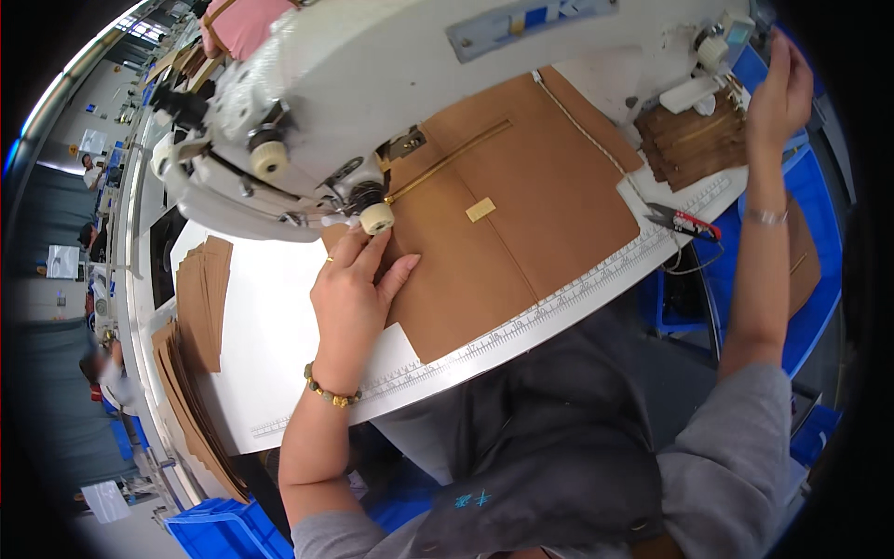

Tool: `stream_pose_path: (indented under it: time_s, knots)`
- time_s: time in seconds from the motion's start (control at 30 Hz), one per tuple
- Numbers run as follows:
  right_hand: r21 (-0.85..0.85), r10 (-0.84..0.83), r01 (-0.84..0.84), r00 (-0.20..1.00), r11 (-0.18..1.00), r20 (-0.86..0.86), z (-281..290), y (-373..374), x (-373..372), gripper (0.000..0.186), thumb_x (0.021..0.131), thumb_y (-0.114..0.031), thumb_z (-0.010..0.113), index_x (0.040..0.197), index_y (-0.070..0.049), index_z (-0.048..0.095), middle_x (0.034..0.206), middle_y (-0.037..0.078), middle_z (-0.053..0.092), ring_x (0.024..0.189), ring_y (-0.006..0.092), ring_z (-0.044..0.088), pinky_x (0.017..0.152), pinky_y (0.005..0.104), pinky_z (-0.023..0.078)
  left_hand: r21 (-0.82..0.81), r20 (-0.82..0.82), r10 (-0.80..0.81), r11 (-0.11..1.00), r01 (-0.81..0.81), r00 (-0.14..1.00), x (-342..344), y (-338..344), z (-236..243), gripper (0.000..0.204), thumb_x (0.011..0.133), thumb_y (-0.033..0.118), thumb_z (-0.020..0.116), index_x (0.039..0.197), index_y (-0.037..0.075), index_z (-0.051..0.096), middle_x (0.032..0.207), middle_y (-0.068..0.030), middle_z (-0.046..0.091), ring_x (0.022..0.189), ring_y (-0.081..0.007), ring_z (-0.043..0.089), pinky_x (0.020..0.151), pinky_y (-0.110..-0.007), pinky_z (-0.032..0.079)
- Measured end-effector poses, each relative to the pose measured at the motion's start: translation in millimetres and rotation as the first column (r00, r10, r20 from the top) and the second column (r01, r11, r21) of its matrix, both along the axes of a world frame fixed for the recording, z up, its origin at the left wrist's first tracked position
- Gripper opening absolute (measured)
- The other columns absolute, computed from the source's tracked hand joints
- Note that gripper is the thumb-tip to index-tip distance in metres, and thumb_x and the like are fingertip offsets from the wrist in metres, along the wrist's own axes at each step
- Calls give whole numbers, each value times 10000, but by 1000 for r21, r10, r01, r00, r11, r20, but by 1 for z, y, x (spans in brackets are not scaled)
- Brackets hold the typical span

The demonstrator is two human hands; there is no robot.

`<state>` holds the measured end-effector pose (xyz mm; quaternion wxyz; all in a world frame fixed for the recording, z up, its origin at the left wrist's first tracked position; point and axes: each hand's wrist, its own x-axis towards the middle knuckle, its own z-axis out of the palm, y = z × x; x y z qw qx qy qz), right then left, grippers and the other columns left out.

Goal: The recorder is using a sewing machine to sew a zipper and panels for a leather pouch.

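Note:
A brown leather-like panel (549, 214) with a zipper (456, 158) and a small gold plate (480, 210) lies on the white table under the arm of a sewing machine (372, 112). My left hand (352, 289) rests on the panel's left edge, thumb spread from the fingers. Its fingertips reach under the machine's cream knob (376, 219) and are partly hidden. My right hand (780, 98) is raised at the far right, beside the machine's end. Its fingers stretch upward and nothing shows in them.
Brown cut pieces (205, 303) are stacked at the table's left. Brown strips (694, 135) lie at the back right. Red-handled thread snips (684, 224) sit near a ruler strip (596, 279) along the front edge. A blue bin (819, 279) stands at the right.

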<state>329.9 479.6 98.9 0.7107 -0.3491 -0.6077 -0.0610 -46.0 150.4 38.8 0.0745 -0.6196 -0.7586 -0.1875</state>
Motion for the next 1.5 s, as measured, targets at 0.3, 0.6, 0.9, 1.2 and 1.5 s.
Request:
stream_pose_path:
  time_s: [0.3,0.6,0.9,1.2,1.5]
  knots:
    - [-410,550,-367,533,835,643,-28,-133,-196,404,907,-516,749,770,-137,719,707,32,686,631,239,670,552,384,498,100,-68,-58,993,64,996,-6,-1,-6,449,879,356,840,1228,80,783,1231,-69,751,955,-267,757,841,-355,618]
    - [-228,457,-400,700,888,549,-51,-125,-230,267,935,-476,713,933,-240,839,718,3,716,653,235,689,579,372,521,95,-86,-51,994,59,995,-8,-3,-9,493,885,424,812,1225,68,781,1225,-76,750,1036,-271,748,850,-360,613]
    - [-224,529,-489,676,843,513,-52,-120,-233,195,959,-377,711,931,-238,845,715,5,715,629,234,670,581,370,509,112,-75,-72,991,80,995,-9,-4,-12,487,886,428,789,1198,54,776,1247,-70,737,1080,-253,729,890,-344,587]
    - [-264,689,-708,417,655,593,-49,-116,-216,391,932,-384,766,726,-62,686,652,96,623,586,299,623,544,394,465,90,-50,-68,993,72,996,-9,-6,-12,489,881,435,788,1192,58,782,1261,-68,731,1090,-255,726,920,-350,580]
    - [-98,609,-812,344,575,715,-38,-126,-210,334,872,-303,831,698,-96,635,651,61,590,555,252,586,496,374,446,73,-36,-43,996,45,998,-11,-5,-13,484,901,466,777,1202,87,793,1288,-48,740,1179,-264,716,918,-366,592]
